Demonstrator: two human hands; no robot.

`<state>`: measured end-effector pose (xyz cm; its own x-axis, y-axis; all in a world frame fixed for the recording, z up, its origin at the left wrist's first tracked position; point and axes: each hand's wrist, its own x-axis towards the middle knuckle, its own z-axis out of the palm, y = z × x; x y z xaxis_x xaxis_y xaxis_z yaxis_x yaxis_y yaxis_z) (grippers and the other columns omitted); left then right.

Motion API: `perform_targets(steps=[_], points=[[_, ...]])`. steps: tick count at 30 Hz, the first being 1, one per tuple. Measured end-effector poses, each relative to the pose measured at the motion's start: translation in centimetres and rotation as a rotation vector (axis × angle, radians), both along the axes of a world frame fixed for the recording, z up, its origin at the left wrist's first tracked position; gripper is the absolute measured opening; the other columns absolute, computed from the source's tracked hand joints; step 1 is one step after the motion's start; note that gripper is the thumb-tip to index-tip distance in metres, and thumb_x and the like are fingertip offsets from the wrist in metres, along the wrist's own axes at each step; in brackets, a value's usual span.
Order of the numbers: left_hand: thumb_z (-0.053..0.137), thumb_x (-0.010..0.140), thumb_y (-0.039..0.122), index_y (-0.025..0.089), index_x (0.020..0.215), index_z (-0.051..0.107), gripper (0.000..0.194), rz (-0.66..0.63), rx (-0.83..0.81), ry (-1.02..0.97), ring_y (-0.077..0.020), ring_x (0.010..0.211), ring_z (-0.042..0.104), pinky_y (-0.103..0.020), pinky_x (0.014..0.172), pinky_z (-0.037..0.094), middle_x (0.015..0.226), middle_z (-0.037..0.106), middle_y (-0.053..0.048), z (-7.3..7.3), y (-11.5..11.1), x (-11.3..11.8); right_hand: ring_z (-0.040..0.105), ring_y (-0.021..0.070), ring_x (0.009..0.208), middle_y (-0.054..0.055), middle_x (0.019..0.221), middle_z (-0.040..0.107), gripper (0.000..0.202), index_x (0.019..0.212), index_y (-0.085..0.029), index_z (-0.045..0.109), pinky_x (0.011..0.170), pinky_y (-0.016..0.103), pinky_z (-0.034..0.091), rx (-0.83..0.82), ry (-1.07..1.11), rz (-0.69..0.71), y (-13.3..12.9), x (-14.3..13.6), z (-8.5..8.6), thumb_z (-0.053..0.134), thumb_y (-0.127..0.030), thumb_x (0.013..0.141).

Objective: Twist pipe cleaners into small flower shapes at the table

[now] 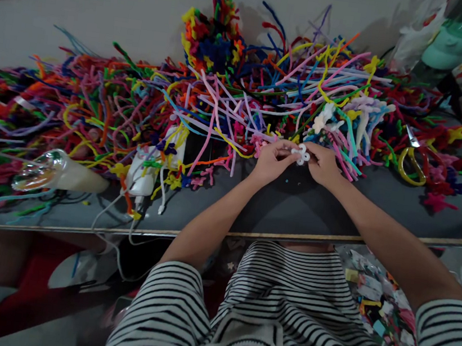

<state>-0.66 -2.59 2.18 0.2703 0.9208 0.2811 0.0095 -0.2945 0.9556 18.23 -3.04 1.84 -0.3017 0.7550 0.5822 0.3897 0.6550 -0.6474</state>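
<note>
Just above the grey table (294,210), near its middle, both hands meet at a small white flower shape (301,155) made of looped pipe cleaner. My left hand (274,159) pinches it from the left between thumb and fingers. From the other side my right hand (321,163) has its fingers closed on the flower's right edge. Right behind the hands lies a bundle of white, teal and pink pipe cleaners (360,127). The fingertips partly cover the flower's petals.
A long heap of coloured pipe cleaners (126,97) runs along the wall. Yellow-handled scissors (413,166) rest at the right. A white power strip (142,175) with cables and a clear plastic-wrapped roll (63,172) are at the left. A mint-green container (454,46) stands at the back right.
</note>
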Motion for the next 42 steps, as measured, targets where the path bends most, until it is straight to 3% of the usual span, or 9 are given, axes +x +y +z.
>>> perform_targets(steps=[6,11,16,20,27,32,38,42], points=[[0.085,0.081,0.038,0.017,0.115,0.073,0.042,0.062,0.009,0.042,-0.0157,0.077,0.076,-0.026,0.074,0.062,0.085,0.081,-0.004,0.2,0.1,-0.3,0.063,0.0198,0.071,0.003,0.075,0.069,0.019,0.086,-0.022,0.066,0.075,0.034,0.052,-0.022,-0.076,-0.025,-0.3,0.1,0.4,0.05,-0.012,0.089],[0.086,0.079,0.04,0.016,0.108,0.078,0.039,0.062,0.032,0.032,-0.02,0.087,0.079,-0.033,0.085,0.065,0.096,0.082,-0.008,-0.3,0.5,-0.3,0.067,0.0224,0.079,0.006,0.081,0.072,0.019,0.083,-0.022,0.065,0.076,0.035,0.05,0.073,-0.122,-0.026,-0.2,0.3,-0.2,0.049,-0.017,0.091],[0.089,0.075,0.043,0.015,0.104,0.079,0.041,0.043,-0.035,0.026,-0.0197,0.082,0.078,-0.033,0.08,0.066,0.09,0.083,-0.008,-0.4,0.6,-0.2,0.06,0.0198,0.067,0.004,0.075,0.069,0.015,0.086,-0.021,0.067,0.065,0.032,0.043,0.083,-0.184,-0.052,-0.4,0.4,-0.1,0.052,-0.019,0.089],[0.089,0.076,0.042,0.013,0.105,0.079,0.042,0.008,-0.05,-0.006,-0.0183,0.082,0.078,-0.032,0.083,0.065,0.092,0.083,-0.009,-0.1,0.8,-0.4,0.053,0.016,0.058,0.002,0.069,0.066,0.017,0.087,-0.02,0.069,0.059,0.03,0.038,0.027,-0.092,-0.088,-0.7,0.0,0.3,0.056,-0.029,0.093],[0.089,0.076,0.038,0.012,0.106,0.076,0.041,-0.135,-0.101,0.008,-0.0186,0.082,0.078,-0.033,0.082,0.065,0.089,0.081,-0.009,0.0,1.4,-1.2,0.058,0.0172,0.061,0.004,0.074,0.071,0.023,0.093,-0.02,0.074,0.06,0.03,0.04,0.033,-0.063,-0.092,-0.9,-0.2,0.1,0.059,-0.036,0.095],[0.09,0.075,0.042,0.013,0.1,0.076,0.04,-0.083,-0.098,-0.024,-0.0168,0.08,0.077,-0.031,0.081,0.064,0.09,0.081,-0.008,-0.1,1.5,-1.0,0.053,0.0146,0.055,0.002,0.068,0.066,0.021,0.085,-0.02,0.071,0.058,0.03,0.039,-0.02,-0.044,-0.06,-1.4,-0.4,0.8,0.058,-0.033,0.095],[0.091,0.071,0.048,0.016,0.094,0.076,0.042,-0.05,-0.081,-0.045,-0.014,0.073,0.074,-0.027,0.073,0.061,0.08,0.079,-0.004,-0.1,1.5,-0.8,0.053,0.0145,0.055,0.001,0.066,0.064,0.02,0.094,-0.019,0.075,0.057,0.03,0.039,-0.043,-0.008,-0.098,-2.0,-0.7,1.2,0.058,-0.031,0.094],[0.088,0.076,0.05,0.017,0.099,0.074,0.043,-0.023,-0.044,-0.068,-0.014,0.075,0.073,-0.028,0.075,0.06,0.081,0.078,-0.003,-0.4,1.3,-0.7,0.048,0.0133,0.054,0.0,0.068,0.063,0.027,0.104,-0.018,0.075,0.055,0.029,0.038,-0.043,0.051,-0.041,-1.9,-0.7,0.8,0.062,-0.039,0.093]])
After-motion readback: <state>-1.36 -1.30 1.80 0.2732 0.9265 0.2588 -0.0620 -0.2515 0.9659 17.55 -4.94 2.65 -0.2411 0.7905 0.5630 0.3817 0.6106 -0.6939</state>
